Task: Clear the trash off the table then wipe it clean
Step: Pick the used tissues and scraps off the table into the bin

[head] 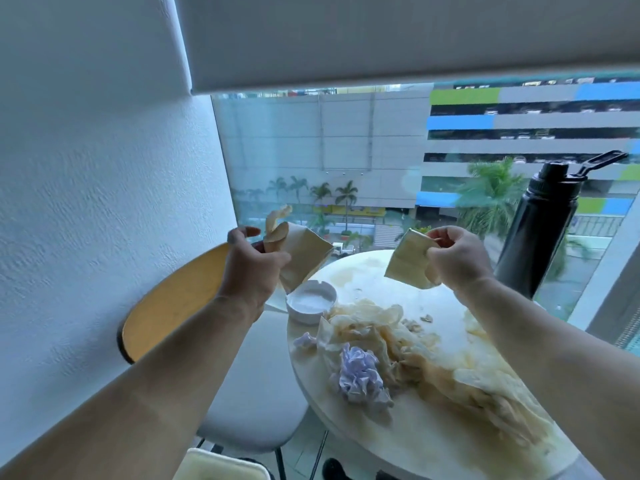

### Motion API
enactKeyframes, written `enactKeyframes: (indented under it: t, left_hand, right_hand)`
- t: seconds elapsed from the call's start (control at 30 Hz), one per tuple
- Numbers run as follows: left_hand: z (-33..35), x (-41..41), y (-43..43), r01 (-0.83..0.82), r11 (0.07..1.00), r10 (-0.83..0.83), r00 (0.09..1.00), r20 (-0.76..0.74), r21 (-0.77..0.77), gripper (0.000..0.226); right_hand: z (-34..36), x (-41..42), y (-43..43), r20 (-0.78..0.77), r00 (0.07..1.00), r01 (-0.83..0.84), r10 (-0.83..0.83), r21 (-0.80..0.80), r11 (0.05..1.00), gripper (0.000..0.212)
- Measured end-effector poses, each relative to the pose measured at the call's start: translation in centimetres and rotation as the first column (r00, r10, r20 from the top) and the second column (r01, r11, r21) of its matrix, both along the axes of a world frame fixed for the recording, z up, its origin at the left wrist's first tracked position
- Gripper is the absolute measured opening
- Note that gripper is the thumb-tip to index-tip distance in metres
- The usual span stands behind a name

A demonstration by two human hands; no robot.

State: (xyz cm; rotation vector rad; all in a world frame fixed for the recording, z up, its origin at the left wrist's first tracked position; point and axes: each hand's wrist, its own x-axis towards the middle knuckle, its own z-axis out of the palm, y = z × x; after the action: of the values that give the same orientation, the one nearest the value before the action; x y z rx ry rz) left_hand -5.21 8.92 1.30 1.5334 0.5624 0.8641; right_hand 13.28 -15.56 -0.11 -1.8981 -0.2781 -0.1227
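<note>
Above the far side of the round pale table (398, 441), both hands are raised. My left hand (252, 268) grips a tan paper piece (304, 258) together with a crumpled scrap (277, 223). My right hand (457, 258) grips a second tan paper piece (407, 261). The two pieces are apart, with a gap between them. On the table lies a heap of crumpled tan paper (433, 351) and a crumpled lilac tissue ball (362, 379), with a smaller lilac scrap (304, 341) beside it. Brownish stains mark the tabletop.
A white ashtray (310, 301) sits at the table's far left edge. A tall black bottle (540, 230) with its lid flipped up stands at the far right. A chair with a wooden back (173, 299) and a grey seat (252, 393) stands left of the table. A window lies beyond.
</note>
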Motion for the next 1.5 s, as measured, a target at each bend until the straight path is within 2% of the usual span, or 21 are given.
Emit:
enactKeyframes:
  t: [0.13,0.2,0.33,0.47,0.6,0.67,0.73,0.87,1.03,1.13,1.3,1.5]
  left_hand:
    - [-0.1,-3.3,2.3,-0.03,0.999,0.03,0.999,-0.034,0.011,0.04]
    - [-0.6,-5.3,3.7,-0.012,1.0,0.012,0.999,-0.038,0.02,0.026]
    - [-2.4,-10.0,7.0,0.008,0.999,-0.006,0.998,-0.059,0.032,0.014]
    - [-4.9,-14.4,10.7,-0.026,0.999,0.022,0.989,-0.146,-0.027,0.009]
    - [-7.9,-17.7,13.4,-0.039,0.996,0.022,0.98,-0.195,-0.084,0.017]
    - [-9.7,-19.0,14.4,-0.059,0.994,0.036,0.974,-0.223,-0.096,0.039]
    - [-11.5,-20.1,15.0,-0.119,0.99,0.093,0.955,-0.283,-0.077,0.045]
    - [-16.2,-21.4,16.0,-0.165,0.984,0.127,0.914,-0.385,-0.067,0.031]
    - [-22.6,-22.2,15.4,-0.235,0.967,0.153,0.847,-0.509,-0.1,0.042]
    - [-26.0,-22.4,14.5,-0.263,0.953,0.132,0.808,-0.574,-0.151,0.029]
    - [-31.6,-22.5,12.9,-0.339,0.921,0.138,0.744,-0.654,-0.192,0.016]
    - [-37.7,-22.7,11.8,-0.42,0.864,0.106,0.689,-0.717,-0.276,0.009]
  right_hand:
    - [1.1,-2.7,2.8,-0.008,1.0,0.005,-0.004,0.136,0.991,0.038]
    - [1.5,-4.7,4.9,0.01,1.0,0.002,-0.003,0.18,0.984,0.038]
    - [1.8,-9.5,10.2,0.033,0.999,-0.047,0.041,0.202,0.978,0.037]
    - [1.1,-15.2,15.6,0.074,0.989,-0.138,0.127,0.174,0.975,0.032]
    - [-1.2,-20.3,19.9,0.053,0.984,-0.178,0.171,0.16,0.971,0.028]
    - [-3.2,-22.0,21.4,0.023,0.982,-0.188,0.187,0.125,0.974,0.025]
    - [-5.6,-23.3,22.5,-0.021,0.978,-0.202,0.205,0.102,0.974,0.023]
    - [-11.3,-24.8,23.7,-0.086,0.973,-0.214,0.215,0.021,0.977,0.018]
    - [-18.4,-25.3,23.6,-0.244,0.94,-0.268,0.24,-0.092,0.959,0.02]
    - [-22.6,-25.7,23.0,-0.347,0.911,-0.286,0.221,-0.146,0.947,0.019]
    - [-28.3,-26.4,21.5,-0.422,0.882,-0.362,0.21,-0.319,0.876,0.018]
    - [-33.3,-26.7,20.4,-0.462,0.858,-0.42,0.224,-0.381,0.823,0.019]
